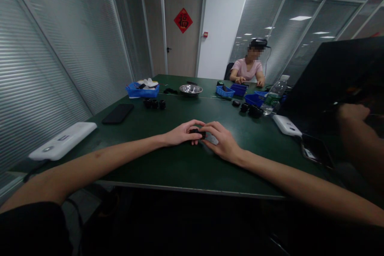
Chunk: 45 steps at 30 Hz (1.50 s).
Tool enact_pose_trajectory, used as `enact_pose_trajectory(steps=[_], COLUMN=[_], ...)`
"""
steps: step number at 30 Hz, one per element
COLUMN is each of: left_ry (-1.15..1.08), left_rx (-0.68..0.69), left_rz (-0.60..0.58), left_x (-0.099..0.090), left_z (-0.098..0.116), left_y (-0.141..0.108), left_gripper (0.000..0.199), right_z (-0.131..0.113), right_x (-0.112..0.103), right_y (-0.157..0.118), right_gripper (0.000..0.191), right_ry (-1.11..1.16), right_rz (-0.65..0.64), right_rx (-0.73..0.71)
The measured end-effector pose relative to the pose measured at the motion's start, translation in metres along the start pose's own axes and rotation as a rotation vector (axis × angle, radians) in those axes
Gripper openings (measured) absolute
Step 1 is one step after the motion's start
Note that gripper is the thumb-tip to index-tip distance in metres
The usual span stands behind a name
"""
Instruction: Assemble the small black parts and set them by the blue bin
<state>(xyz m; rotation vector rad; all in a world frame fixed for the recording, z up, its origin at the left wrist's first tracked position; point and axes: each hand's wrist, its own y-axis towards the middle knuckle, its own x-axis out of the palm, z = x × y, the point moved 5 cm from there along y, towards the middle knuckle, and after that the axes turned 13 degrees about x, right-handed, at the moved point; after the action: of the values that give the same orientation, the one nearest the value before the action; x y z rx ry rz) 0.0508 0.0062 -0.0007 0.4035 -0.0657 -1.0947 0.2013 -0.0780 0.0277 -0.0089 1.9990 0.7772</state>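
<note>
My left grip (179, 134) holds small black part (200, 133); right grip (224, 141) pinches its three-o'clock end. Two-handed fiddling step, I judge; next move calls for steady left hold.

A loose black cloth sleeve (33, 228), plain on the part we can see, covers our left upper arm and ends in a broad, rounded hem near the elbow. On the right, we make out only a dark sleeve (357, 235), its edge blurred into shadow. Below the sleeves, our slim left forearm (120, 152) and right forearm (279, 172) are bare to the wrists, the left marked by one small spot. Our left hand (181, 133) and right hand (224, 142) are bare, with slender fingers.
</note>
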Motion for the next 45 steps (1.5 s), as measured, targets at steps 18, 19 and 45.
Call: enact_pose_trajectory(steps=[18, 19, 45], left_ry=[0.003, 0.001, -0.023], left_rx=[0.026, 0.028, -0.007], left_rz=[0.028, 0.033, 0.002], left_x=[0.0004, 0.0003, 0.0029], left_z=[0.0041, 0.0045, 0.004], left_y=[0.0008, 0.0006, 0.0003], left_gripper=[0.057, 0.057, 0.056], right_z=[0.0041, 0.0042, -0.0003], right_x=[-0.0008, -0.0009, 0.0013], right_y=[0.0001, 0.0002, -0.0014], right_gripper=[0.043, 0.042, 0.034], right_ry=[0.001, 0.003, 0.057], right_rz=[0.026, 0.026, -0.004], right_rx=[0.047, 0.054, -0.027])
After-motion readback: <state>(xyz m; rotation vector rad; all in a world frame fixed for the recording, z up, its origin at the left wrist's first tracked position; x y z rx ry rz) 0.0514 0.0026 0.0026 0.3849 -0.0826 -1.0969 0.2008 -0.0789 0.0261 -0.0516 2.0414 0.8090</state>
